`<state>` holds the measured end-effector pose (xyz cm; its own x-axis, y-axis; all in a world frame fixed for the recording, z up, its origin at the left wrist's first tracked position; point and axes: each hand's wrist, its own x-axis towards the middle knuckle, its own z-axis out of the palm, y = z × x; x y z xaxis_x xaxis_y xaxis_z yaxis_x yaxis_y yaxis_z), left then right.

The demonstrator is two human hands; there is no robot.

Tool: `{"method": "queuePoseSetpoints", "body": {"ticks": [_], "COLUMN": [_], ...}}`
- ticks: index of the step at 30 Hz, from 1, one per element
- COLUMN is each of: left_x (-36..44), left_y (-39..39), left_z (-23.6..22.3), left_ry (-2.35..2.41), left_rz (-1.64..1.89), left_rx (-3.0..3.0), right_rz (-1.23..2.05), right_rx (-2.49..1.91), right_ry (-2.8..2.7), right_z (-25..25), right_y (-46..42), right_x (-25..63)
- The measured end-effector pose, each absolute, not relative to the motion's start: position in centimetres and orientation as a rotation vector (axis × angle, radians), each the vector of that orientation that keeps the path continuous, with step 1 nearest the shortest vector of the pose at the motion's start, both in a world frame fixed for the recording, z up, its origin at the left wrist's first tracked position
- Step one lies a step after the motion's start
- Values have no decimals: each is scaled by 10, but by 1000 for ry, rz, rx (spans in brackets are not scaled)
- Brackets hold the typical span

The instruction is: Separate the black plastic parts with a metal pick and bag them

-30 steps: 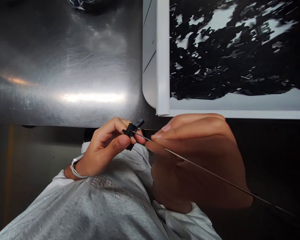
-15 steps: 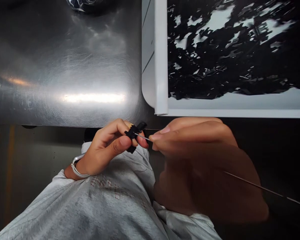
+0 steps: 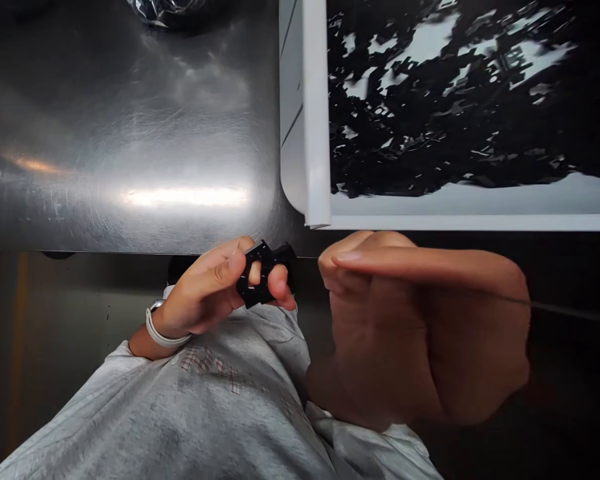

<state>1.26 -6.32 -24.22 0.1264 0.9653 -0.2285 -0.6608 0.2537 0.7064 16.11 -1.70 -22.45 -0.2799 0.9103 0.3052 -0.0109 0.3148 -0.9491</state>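
Note:
Between the thumb and fingers of my left hand (image 3: pixel 205 283) is a small black plastic part (image 3: pixel 267 267) with openings in it. A fingertip shows through one opening, and the part sits just in front of the table edge. To the right, my right hand (image 3: pixel 420 320) is closed around a thin metal rod (image 3: pixel 560 309). The rod's rear end sticks out to the right past the hand; its front tip is hidden by the fingers. A gap separates the right hand from the black part.
A white bin (image 3: pixel 317 133) holding many small black plastic pieces (image 3: pixel 420 157) stands at the upper right. On the left is a scratched metal table (image 3: pixel 190 133), with a shiny clear plastic wrapping (image 3: pixel 165 8) at its far edge.
The rod's tip was at the black part and is now away from it, as my right hand has turned and drawn back. My left hand has tilted the part to another face.

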Motion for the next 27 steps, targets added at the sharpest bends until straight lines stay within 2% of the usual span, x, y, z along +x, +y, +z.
{"method": "queuePoseSetpoints", "body": {"ticks": [3,8,16,23,27], "left_x": [12,13,15,14,13], "left_y": [-63,-62,-65,-65,-65], "left_z": [-242,-240,-242,-242,-244], "left_ry": [730,705,747,750,708], "left_rz": [1229,1227,1198,1205,1232], "left_rx": [507,662,676,609,597], "right_rz": [1168,1469,1453,1602,1571], "right_rx": [-850,-838,-605,-469,-450], "right_ry": [-1525,-1515,-1634,-1451,-1463], "right_z": [-229,-228,-223,-233,-236], "right_y": [-15,-10,1,1,1], "right_x": [159,159,157,157,158]}}
